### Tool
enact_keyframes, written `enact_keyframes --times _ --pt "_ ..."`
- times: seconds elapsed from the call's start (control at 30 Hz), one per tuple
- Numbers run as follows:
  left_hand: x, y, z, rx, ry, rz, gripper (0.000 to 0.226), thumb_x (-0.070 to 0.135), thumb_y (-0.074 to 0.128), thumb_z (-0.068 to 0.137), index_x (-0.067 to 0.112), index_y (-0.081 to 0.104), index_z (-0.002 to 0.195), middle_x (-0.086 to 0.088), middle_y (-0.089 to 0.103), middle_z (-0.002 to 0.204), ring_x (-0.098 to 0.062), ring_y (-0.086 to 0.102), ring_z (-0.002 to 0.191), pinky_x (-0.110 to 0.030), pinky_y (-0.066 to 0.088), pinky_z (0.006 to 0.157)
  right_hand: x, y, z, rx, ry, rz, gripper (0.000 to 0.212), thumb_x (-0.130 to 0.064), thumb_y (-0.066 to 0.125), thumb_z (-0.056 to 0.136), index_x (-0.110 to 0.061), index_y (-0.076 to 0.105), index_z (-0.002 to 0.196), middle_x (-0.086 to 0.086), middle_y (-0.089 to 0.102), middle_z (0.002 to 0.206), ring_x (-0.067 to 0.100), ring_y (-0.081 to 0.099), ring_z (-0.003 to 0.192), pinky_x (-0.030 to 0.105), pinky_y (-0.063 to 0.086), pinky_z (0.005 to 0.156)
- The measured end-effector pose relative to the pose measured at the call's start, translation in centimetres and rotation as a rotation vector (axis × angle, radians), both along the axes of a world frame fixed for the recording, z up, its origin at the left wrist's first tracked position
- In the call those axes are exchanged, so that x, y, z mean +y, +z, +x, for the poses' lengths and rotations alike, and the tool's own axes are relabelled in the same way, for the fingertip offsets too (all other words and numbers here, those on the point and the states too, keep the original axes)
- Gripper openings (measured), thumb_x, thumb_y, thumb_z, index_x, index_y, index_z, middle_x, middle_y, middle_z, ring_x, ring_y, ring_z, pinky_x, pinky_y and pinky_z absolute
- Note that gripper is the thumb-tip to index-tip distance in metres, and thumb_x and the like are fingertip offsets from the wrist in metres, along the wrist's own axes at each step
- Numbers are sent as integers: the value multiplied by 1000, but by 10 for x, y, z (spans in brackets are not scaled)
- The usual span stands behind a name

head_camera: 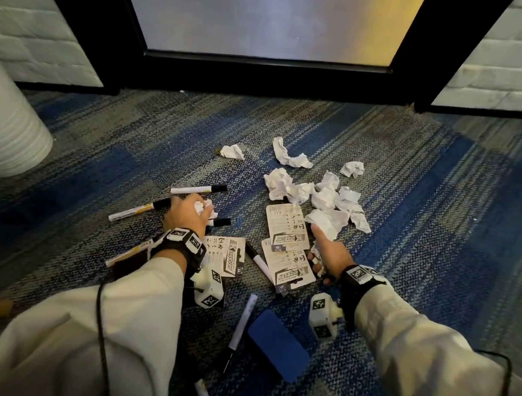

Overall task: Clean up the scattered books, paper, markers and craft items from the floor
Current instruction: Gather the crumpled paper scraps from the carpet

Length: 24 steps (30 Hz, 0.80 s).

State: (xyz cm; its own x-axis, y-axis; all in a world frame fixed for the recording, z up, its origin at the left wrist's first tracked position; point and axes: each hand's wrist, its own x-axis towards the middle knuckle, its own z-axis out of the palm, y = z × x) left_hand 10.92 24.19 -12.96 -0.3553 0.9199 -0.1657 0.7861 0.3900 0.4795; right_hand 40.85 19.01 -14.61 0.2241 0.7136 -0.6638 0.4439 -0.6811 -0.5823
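Two hands of mine work low in the frame. My left hand (186, 217), left of centre, has its fingers curled round a paper ball (202, 207). My right hand (328, 258), right of centre, curls its fingers round a paper scrap (316, 254), and one digit reaches up to touch a crumpled sheet (329, 220). Around my left hand lie markers, one just above it (198, 188) and another to its left (137, 211). Between my hands lie printed cards (287, 228) on the blue carpet (424, 210). Below them a blue eraser (278, 344) lies beside another marker (243, 320). More crumpled paper (301, 188) is scattered above my right hand, near the centre. A white bin (5, 134) stands at the left edge.
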Motion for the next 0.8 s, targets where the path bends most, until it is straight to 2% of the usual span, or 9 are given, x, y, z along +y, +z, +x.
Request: enact_keyframes --times 0.07,0.17,0.3,0.37,0.43,0.5,0.6,0.7,0.8 --pt "-2 -1 1 2 4 24 25 44 62 93 21 67 102 -17 55 115 -43 60 99 -43 48 82 0 -2 0 -6 -7 -2 84 -86 33 80 -9 68 74 19 71 85 28 63 64 42 54 64" --pt "-7 2 0 -84 43 69 26 41 61 93 17 64 100 -17 64 104 -41 61 95 -39 46 75 0 -2 -3 -56 -34 15 91 -89 25 79 -8 66 84 20 69 102 34 66 88 48 55 86" --pt "-26 23 7 -239 151 132 25 38 72 82 17 60 86 -13 66 86 -36 62 84 -37 49 72 -4 8 -7 -23 -115 7 107 -93 17 74 -4 68 105 21 66 114 34 65 99 46 51 94" --pt "-37 36 12 -285 182 163 25 35 73 81 16 58 87 -8 63 83 -34 61 82 -37 49 71 -8 14 -7 0 -122 4 116 -99 17 65 -5 68 109 21 67 111 34 65 96 47 51 94" --pt "-46 45 13 -342 201 178 25 33 73 81 21 57 97 -4 61 88 -33 60 84 -38 49 73 -12 20 -3 -46 -89 15 105 -92 18 75 -5 70 99 19 64 96 30 61 86 43 49 89" --pt "-49 48 9 -408 181 178 22 29 69 85 29 61 105 -2 62 95 -31 59 88 -35 50 78 -9 25 4 -234 5 20 102 -88 13 80 -5 70 95 16 62 89 26 58 80 37 46 79" --pt "-48 52 9 -453 59 169 10 26 63 92 28 71 97 -3 68 99 -30 62 95 -29 45 78 1 34 16 -487 11 87 111 -98 14 67 -3 66 90 17 64 92 29 59 83 35 47 74" --pt "-44 61 18 -482 -38 164 10 28 63 93 23 71 89 -3 70 93 -29 64 94 -27 42 76 12 36 14 -501 60 125 121 -98 32 65 -1 44 137 20 61 126 36 62 109 39 51 88" --pt "-40 69 31 -543 -120 122 20 44 70 87 24 70 86 -1 69 88 -26 63 83 -30 46 76 17 33 5 -546 127 126 119 -91 44 69 -7 23 151 19 60 130 37 60 115 41 51 90"
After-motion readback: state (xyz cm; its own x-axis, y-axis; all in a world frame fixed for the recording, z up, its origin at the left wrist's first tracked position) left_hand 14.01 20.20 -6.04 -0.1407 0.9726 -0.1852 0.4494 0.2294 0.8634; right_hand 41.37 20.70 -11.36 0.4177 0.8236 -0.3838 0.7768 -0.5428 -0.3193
